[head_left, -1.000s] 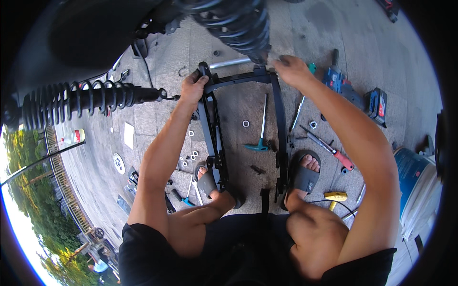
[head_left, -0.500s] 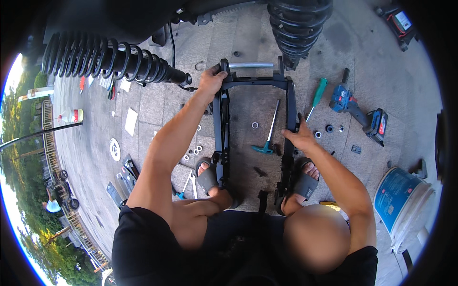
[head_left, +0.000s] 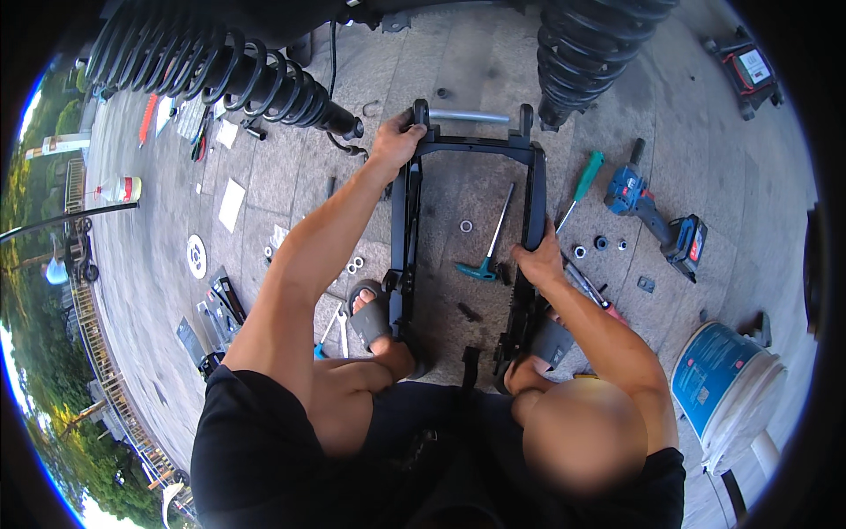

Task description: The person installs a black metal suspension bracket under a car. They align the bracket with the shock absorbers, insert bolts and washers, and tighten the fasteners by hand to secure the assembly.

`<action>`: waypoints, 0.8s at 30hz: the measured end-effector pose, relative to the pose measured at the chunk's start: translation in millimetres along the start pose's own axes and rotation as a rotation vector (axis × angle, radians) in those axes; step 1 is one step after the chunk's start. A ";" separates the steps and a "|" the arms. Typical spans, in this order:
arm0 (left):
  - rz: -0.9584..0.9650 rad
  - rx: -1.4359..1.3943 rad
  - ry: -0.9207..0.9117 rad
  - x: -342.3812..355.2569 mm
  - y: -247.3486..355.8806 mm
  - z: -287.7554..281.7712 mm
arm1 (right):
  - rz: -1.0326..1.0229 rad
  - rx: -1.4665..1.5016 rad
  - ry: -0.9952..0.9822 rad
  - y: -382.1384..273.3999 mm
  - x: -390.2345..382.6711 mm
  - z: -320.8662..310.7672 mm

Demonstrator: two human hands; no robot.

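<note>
A black metal swingarm-like frame (head_left: 480, 144) stretches away from me between my feet, its crossbar at the far end. My left hand (head_left: 397, 143) is wrapped round its far left corner, thumb on top. Farther down the right rail, my right hand (head_left: 540, 263) grips the side, with some fingers hidden behind it. Beyond the crossbar a silver tube (head_left: 469, 115) shows between the frame's two upright lugs. A coil-spring shock absorber (head_left: 256, 79) hangs to the far left, and a second black shock absorber (head_left: 586, 62) at the far right. Both lower ends are apart from the frame.
A teal T-handle wrench (head_left: 480, 270) and a ring (head_left: 466, 227) lie inside the frame. To the right are a green-handled screwdriver (head_left: 585, 179), a blue cordless impact wrench (head_left: 650, 208), several sockets and a blue-and-white bucket (head_left: 716, 375). Spanners (head_left: 342, 328) lie near my left foot.
The right shock absorber's lower end, close to the frame's right lug before, now appears farther from it. Both hands keep their grip. The whole view has shifted slightly.
</note>
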State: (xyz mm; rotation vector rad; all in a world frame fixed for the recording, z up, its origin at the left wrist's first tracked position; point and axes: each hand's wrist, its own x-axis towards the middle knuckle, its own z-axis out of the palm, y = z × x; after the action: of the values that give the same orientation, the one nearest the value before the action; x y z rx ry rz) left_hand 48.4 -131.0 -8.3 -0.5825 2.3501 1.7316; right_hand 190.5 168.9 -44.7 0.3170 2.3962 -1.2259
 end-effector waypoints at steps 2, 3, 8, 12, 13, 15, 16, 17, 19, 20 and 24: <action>-0.011 0.108 0.024 0.4 -0.9 -0.6 | 0.063 0.001 0.003 -1.8 -0.8 0.2; -0.003 0.151 0.040 0.3 -2.0 -0.9 | 0.064 0.005 -0.002 -2.1 -1.1 0.2; 0.007 0.203 0.051 3.8 -7.2 0.9 | 0.076 0.021 -0.006 1.5 1.8 2.7; -0.006 0.190 0.050 3.4 -8.2 1.7 | 0.070 0.005 -0.012 3.4 2.8 3.0; -0.014 0.193 0.058 3.0 -8.0 1.6 | 0.055 0.002 -0.021 2.1 2.8 2.2; -0.030 0.193 0.071 2.6 -8.0 1.6 | 0.050 0.003 -0.025 -2.3 0.8 1.4; -0.023 0.186 0.085 2.9 -8.1 1.9 | 0.065 -0.004 -0.011 -5.2 -0.4 0.8; -0.017 0.223 0.098 3.5 -8.4 2.2 | 0.079 -0.013 0.002 -8.3 -2.0 0.3; -0.020 0.209 0.100 5.3 -8.8 3.1 | 0.077 -0.006 0.025 -13.6 -5.3 -0.1; -0.022 0.242 0.108 5.4 -9.2 4.2 | 0.061 0.009 0.034 -15.3 -6.7 0.5; -0.058 0.316 0.036 5.7 -5.2 1.7 | 0.070 0.078 0.006 -9.5 -13.5 1.8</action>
State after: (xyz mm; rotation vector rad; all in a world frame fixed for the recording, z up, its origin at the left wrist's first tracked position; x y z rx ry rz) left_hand 45.2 -131.9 -15.5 -0.6233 2.5320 1.2977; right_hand 199.2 161.8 -32.5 0.4254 2.3254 -1.2900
